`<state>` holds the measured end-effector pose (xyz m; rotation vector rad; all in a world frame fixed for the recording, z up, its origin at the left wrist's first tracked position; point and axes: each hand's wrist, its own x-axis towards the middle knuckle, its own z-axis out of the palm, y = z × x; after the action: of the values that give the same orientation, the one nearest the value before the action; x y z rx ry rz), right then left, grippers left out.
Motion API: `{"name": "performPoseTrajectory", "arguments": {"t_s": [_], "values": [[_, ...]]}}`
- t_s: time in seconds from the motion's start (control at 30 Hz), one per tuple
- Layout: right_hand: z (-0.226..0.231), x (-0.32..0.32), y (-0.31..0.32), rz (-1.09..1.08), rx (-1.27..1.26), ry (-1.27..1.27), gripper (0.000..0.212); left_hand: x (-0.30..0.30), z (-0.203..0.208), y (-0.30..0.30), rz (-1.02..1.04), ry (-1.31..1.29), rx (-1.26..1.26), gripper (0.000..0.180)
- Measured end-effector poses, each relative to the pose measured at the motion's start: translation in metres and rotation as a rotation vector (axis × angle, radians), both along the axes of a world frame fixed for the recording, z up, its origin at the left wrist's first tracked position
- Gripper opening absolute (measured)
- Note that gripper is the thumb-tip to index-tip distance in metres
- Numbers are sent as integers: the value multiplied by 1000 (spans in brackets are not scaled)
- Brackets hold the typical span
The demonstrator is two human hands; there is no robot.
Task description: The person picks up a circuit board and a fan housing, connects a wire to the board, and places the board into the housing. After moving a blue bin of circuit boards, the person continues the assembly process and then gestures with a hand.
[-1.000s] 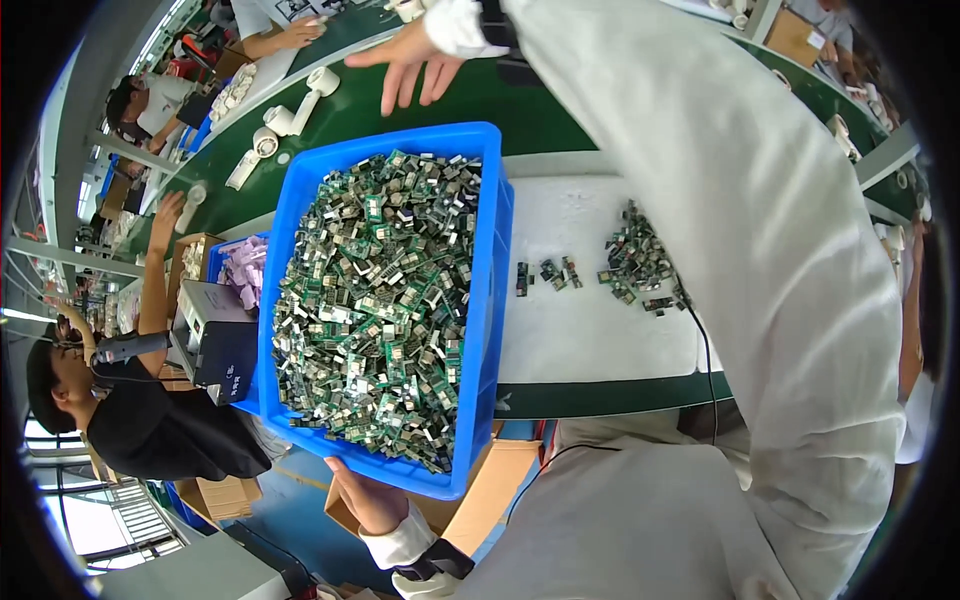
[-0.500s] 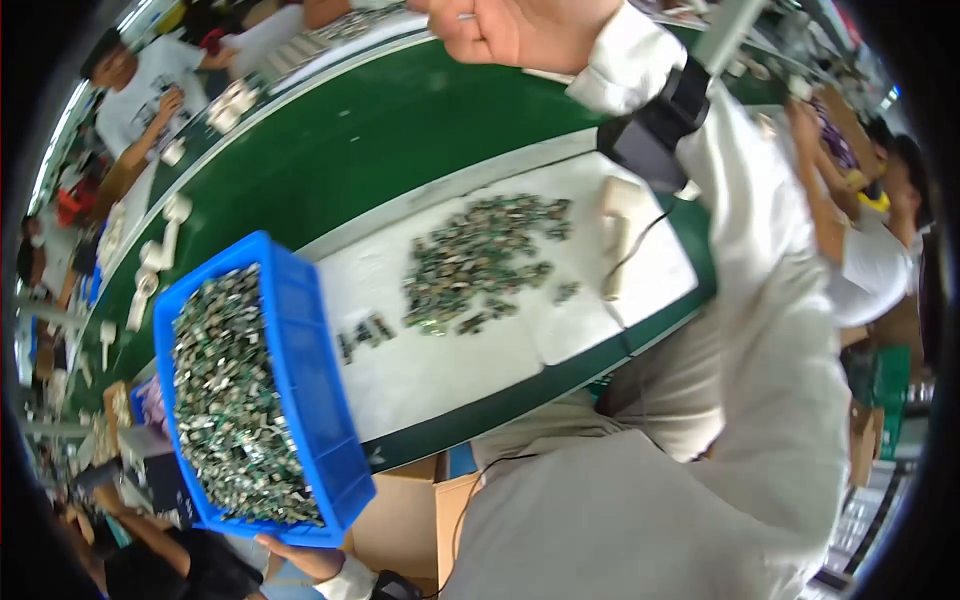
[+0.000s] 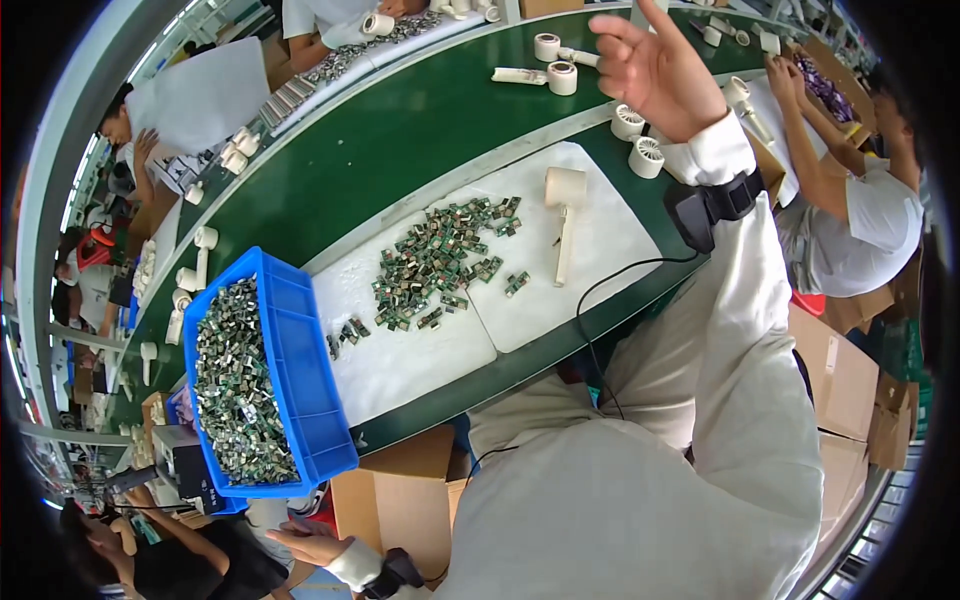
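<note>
My right hand [image 3: 665,85] is raised over the green bench at the upper right, fingers spread and holding nothing. Closest to it are white handheld fan parts, among them a round fan head [image 3: 647,157]. My left hand [image 3: 312,545] is low at the left, just below the blue bin [image 3: 318,380] and apart from it, its fingers stretched out. Small green circuit boards [image 3: 245,390] fill that bin. On the white foam sheet [image 3: 410,370] lies a loose pile of the same boards [image 3: 440,260], with a white handheld fan body [image 3: 564,225] to its right.
The green conveyor [image 3: 400,130] runs beyond the sheet with more fan parts [image 3: 562,78] on it. A black cable [image 3: 640,265] from my right wrist device crosses the bench edge. An open cardboard box [image 3: 400,500] stands below. Co-workers sit right [image 3: 850,200] and far left.
My left hand has come off the bin's near end. My right hand has moved right, and its curled fingers have spread. The whole view has shifted slightly.
</note>
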<state>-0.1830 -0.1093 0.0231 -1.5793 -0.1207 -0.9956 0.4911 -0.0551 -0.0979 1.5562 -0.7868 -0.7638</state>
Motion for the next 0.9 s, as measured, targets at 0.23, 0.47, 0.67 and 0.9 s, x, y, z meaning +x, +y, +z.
{"name": "performPoseTrajectory", "arguments": {"t_s": [0.23, 0.47, 0.67, 0.9], "values": [[-57, 12, 50, -1113, 764, 103, 51, -119, 29, 23, -904, -784, -302, 8], [-67, 60, 76, -1712, -71, 979, 41, -287, 34, -34, -1382, -760, -482, 22], [-79, 89, 89, -1835, -99, 1327, 47, -354, 16, -66, -1440, -1195, -587, 25], [-105, 108, 81, -1587, 272, 1271, 75, -354, 1, -85, -1654, -1002, -311, 22]]}}
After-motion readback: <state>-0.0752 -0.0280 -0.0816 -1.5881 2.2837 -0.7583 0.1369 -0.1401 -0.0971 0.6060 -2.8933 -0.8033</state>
